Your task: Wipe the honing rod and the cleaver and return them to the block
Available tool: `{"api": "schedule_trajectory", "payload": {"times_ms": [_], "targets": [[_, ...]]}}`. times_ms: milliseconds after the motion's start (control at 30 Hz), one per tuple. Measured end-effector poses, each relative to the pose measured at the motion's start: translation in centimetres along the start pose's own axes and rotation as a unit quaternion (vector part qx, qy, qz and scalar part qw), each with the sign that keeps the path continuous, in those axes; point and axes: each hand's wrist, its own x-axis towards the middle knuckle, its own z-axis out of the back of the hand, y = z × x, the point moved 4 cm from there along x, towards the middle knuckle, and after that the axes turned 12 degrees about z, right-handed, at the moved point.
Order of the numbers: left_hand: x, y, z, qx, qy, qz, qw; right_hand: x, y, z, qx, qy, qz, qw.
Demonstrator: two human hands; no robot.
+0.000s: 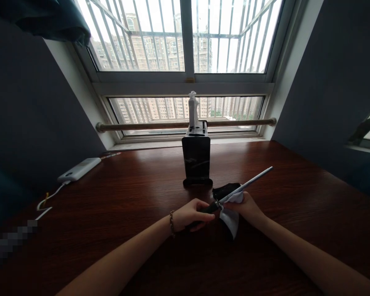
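My left hand (191, 216) is closed round the dark handle of a long thin metal rod (253, 179), like a sharpening steel, which points up and to the right. My right hand (245, 205) pinches a white cloth (231, 220) against the rod near its handle. Part of the cloth hangs down below my fingers. A dark piece of cloth (223, 191) lies on the table just behind my hands.
A black knife block (196, 158) stands on the dark wooden table (126, 197) ahead, with a white wrapped thing (193, 107) sticking up from it. A white power bank (79, 169) with a cable (47, 201) lies at the left. A barred window (185, 37) and a rail (160, 124) are behind.
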Motion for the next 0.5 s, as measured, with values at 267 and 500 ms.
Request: {"api": "schedule_trajectory", "payload": {"times_ms": [267,500], "targets": [[0.12,0.06,-0.23,-0.034,0.047,0.001,0.998,-0.06,-0.20,0.05,0.147,-0.022,-0.043,0.988],[0.11,0.22,-0.32,-0.035,0.014,-0.002,0.999,-0.31,0.16,-0.71,0.202,-0.001,-0.070,0.977]]}}
